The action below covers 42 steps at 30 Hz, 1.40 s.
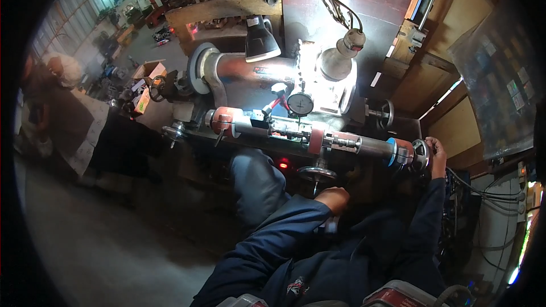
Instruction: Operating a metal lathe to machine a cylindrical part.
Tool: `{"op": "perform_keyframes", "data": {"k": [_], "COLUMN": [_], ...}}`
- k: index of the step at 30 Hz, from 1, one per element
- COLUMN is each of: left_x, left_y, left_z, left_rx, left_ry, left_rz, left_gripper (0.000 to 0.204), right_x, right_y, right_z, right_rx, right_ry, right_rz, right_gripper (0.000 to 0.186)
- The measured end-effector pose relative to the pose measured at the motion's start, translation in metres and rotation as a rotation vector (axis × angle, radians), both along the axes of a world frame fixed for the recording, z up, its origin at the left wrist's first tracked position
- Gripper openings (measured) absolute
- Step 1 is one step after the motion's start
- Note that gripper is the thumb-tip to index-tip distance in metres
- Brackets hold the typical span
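My right hand (437, 158) grips the small handwheel (421, 154) at the right end of a long metal bar assembly with red and blue collars (318, 137). My left hand (333, 199) is curled just below a round handwheel (316, 173) on the machine's front; whether it grips anything is unclear. A round dial gauge (300, 104) stands above the bar. A lamp (341, 59) lights a bright metal workpiece (310, 77) behind it. Both sleeves are dark blue.
A red indicator light (282, 165) glows on the machine front. Another person in a dark apron (62, 113) stands at the left. Cardboard boxes (147, 71) and parts lie behind. Cables (483, 193) hang at the right, and concrete floor (114, 239) spreads at the lower left.
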<state>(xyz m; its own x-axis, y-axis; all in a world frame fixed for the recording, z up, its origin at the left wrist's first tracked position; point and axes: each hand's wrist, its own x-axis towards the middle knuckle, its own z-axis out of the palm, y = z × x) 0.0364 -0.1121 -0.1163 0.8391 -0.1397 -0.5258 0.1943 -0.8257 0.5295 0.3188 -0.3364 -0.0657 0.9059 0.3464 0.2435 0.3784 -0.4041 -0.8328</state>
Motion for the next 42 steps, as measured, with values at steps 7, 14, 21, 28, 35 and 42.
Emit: {"op": "perform_keyframes", "data": {"k": [7,14,21,28,35,42], "left_x": [0.001,0.005,0.006,0.003,0.006,0.007], "left_y": [-0.002,-0.001,-0.002,-0.002,-0.001,-0.003], "left_z": [0.000,-0.010,0.000,0.006,-0.011,-0.015], "left_rx": [0.025,-0.023,0.009,0.001,0.004,0.023], "left_ry": [0.010,0.061,0.061,0.029,0.066,0.078], "left_rz": [0.031,0.012,0.031,0.036,0.000,0.046], "left_gripper": [0.027,0.027,0.026,0.025,0.025,0.031], "right_x": [-0.008,-0.014,-0.008,0.024,0.014,-0.016], "right_y": [-0.006,0.000,-0.003,-0.018,-0.056,-0.063], "right_z": [-0.006,-0.002,-0.013,-0.059,-0.098,-0.095], "right_rx": [0.168,0.231,0.183,0.303,-0.182,-0.043], "right_ry": [0.025,-0.009,0.004,0.169,0.019,0.189], "right_rz": [-0.004,-0.015,-0.030,0.201,0.146,0.008], "right_gripper": [0.026,0.021,0.012,0.015,0.023,0.023]}}
